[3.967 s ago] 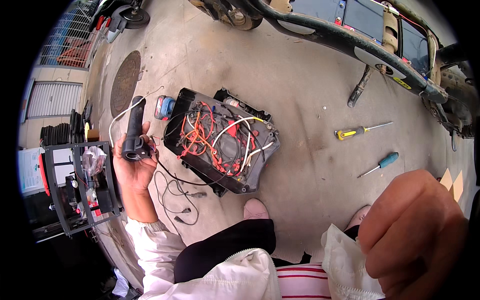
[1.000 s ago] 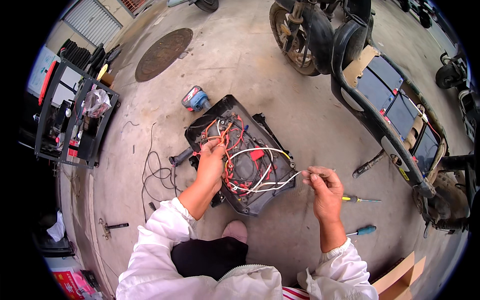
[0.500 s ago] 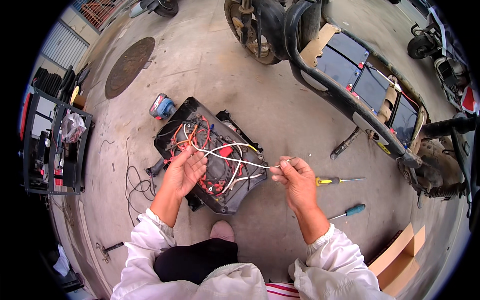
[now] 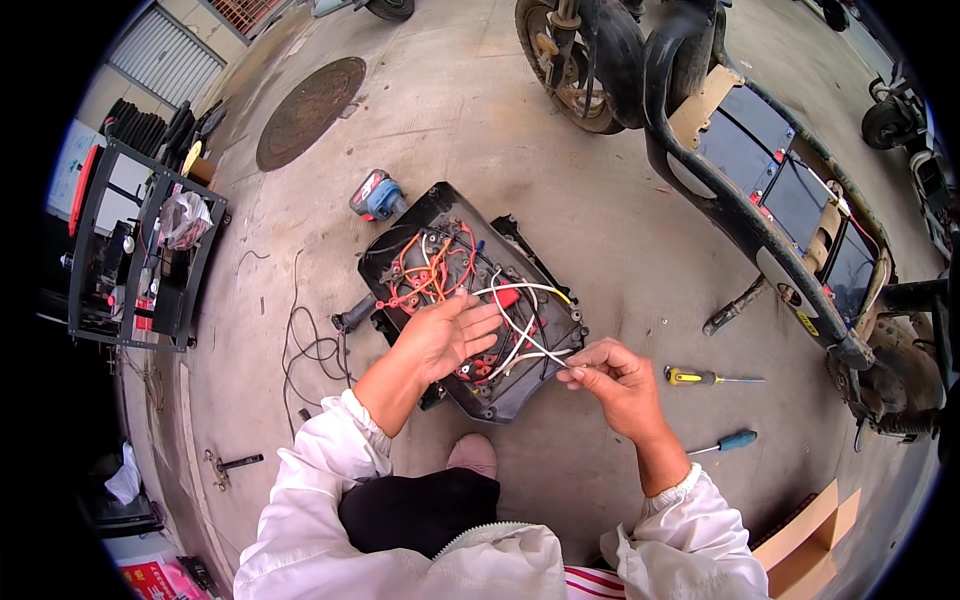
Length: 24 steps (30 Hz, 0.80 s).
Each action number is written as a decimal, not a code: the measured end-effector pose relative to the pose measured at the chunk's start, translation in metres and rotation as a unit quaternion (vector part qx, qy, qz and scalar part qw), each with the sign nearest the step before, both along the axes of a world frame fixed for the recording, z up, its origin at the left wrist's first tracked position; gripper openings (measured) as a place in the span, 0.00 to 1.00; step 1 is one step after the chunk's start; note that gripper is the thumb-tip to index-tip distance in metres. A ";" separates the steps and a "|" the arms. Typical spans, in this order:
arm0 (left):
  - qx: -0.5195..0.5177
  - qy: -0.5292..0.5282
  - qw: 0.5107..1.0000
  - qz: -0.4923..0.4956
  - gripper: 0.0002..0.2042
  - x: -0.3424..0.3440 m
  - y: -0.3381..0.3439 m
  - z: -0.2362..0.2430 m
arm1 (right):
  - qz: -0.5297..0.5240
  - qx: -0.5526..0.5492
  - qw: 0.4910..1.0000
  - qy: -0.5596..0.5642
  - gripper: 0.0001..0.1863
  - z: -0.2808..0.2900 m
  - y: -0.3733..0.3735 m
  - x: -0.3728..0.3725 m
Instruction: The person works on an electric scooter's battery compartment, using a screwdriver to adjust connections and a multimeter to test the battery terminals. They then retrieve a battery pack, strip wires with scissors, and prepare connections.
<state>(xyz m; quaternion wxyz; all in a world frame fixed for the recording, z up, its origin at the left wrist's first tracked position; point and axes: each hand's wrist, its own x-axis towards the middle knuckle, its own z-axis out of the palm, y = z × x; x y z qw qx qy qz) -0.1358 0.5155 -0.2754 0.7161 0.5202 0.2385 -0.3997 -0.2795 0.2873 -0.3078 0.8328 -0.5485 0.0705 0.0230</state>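
A black plastic shell (image 4: 500, 400) lies on the ground in front of me, with red, orange, black and white wires inside it. My right hand (image 4: 615, 385) is at the shell's right edge, its fingertips pinched on the end of a white wire (image 4: 535, 343). That wire runs from the pinch back into the shell. Over the shell's near left part, my left hand (image 4: 445, 340) is open, palm turned up and fingers stretched out. Orange wires (image 4: 432, 275) lie just beyond its fingers. The hand hides some of the wiring.
A blue-and-black power tool (image 4: 377, 196) touches the shell's far left side. Two screwdrivers, one yellow-handled (image 4: 692, 376) and one teal-handled (image 4: 738, 440), lie to the right. An electric scooter frame (image 4: 720, 215) stands far right, a cart (image 4: 150, 250) left, a cardboard box (image 4: 800, 540) near right.
My left hand has let go of the white wire and its fingers have straightened. My right hand still pinches the wire end, now lower and closer to the shell. The whole view has shifted.
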 end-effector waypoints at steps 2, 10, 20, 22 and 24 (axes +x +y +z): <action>0.016 -0.022 1.000 0.011 0.29 0.003 0.001 -0.001 | 0.050 -0.065 0.996 -0.040 0.04 0.006 0.002 -0.001; 0.031 -0.089 0.995 0.017 0.20 0.003 0.007 0.000 | 0.179 -0.272 0.934 -0.150 0.07 0.018 0.007 0.002; -0.102 -0.325 0.935 -0.098 0.12 -0.004 0.001 0.017 | 0.170 -0.178 0.969 -0.024 0.04 0.020 0.010 0.000; -0.084 -0.362 0.919 -0.133 0.12 -0.005 0.005 0.014 | 0.147 -0.116 0.982 0.032 0.06 0.022 0.013 -0.001; -0.071 -0.376 0.911 -0.156 0.12 -0.006 0.005 0.015 | 0.119 -0.075 0.988 0.062 0.07 0.027 0.014 0.001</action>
